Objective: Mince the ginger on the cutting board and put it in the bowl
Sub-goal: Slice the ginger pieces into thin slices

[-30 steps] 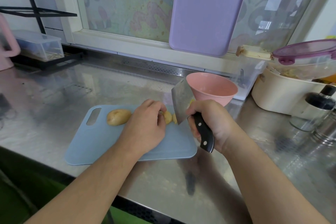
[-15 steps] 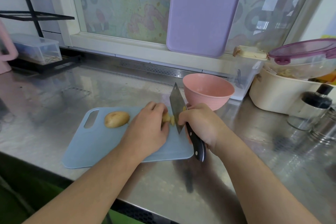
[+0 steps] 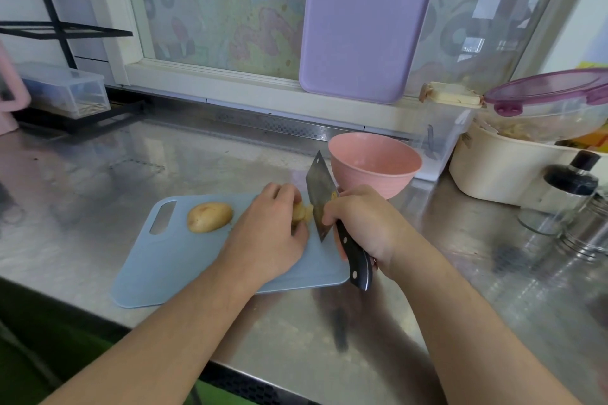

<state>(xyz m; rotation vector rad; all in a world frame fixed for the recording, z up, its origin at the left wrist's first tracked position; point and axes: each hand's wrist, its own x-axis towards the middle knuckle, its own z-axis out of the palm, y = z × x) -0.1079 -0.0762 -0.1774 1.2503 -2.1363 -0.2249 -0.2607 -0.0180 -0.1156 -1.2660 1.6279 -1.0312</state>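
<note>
Both hands work: left hand (image 3: 269, 233) pins ginger (image 3: 301, 213), right hand (image 3: 362, 223) grips cleaver (image 3: 320, 200).

The counter (image 3: 184, 171) under the cutting board (image 3: 171, 260) is brushed, reflective steel. The board looks matt plastic, the bowl (image 3: 375, 168) behind it smooth plastic, the cleaver (image 3: 320, 199) dull metal.

Left hand (image 3: 269, 233) covers most of the ginger (image 3: 302, 212); only a yellow bit shows btwn its fingers and the knife (image 3: 320, 197). Can't tell whether blade edge touches the board (image 3: 171, 260). Right hand (image 3: 362, 223) hides the upper handle and the bowl's (image 3: 375, 164) base. Pink thing (image 3: 10, 92) at left edge cut off. Lidded tub (image 3: 552, 105) cut off at right, contents unclear.
</note>
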